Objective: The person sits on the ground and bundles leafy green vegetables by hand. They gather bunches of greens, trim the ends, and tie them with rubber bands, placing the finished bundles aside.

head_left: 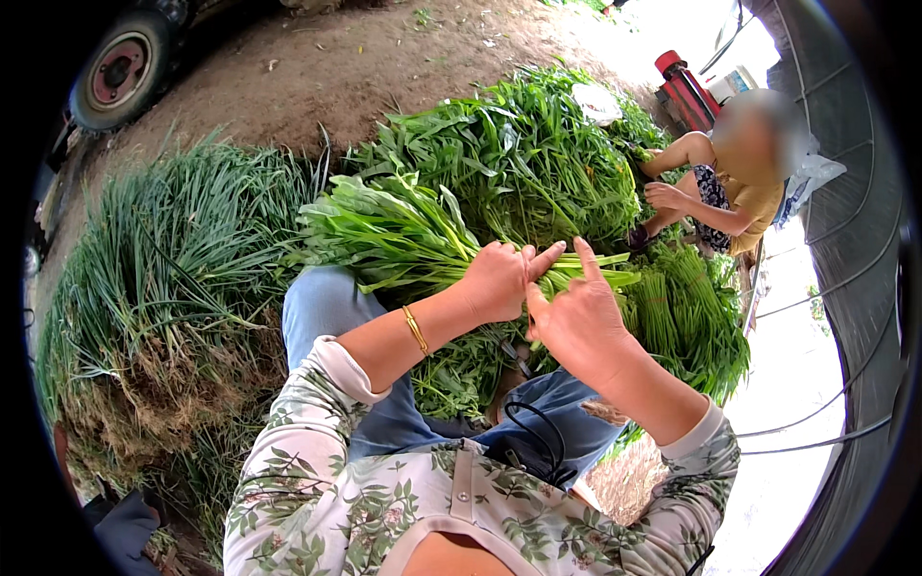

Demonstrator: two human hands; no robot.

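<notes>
A loose bunch of leafy greens (394, 230), with long narrow leaves and pale green stems, lies over my lap. My left hand (501, 280) is closed around its stems, and the leaves fan out to the left of my wrist. Close beside it, my right hand (591, 322) is at the stem ends. Its index finger points up and its thumb stands apart, near the left hand's fingers. The other right fingers are partly hidden, and no thing shows clearly in that hand.
A large pile of the same greens (538, 154) lies ahead. Green onions with roots (182, 250) are heaped left. Stacked greens (672, 307) lie right. A crouching person (740, 197) works at the far right, near a red machine (687, 96). A vehicle wheel (120, 72) stands far left.
</notes>
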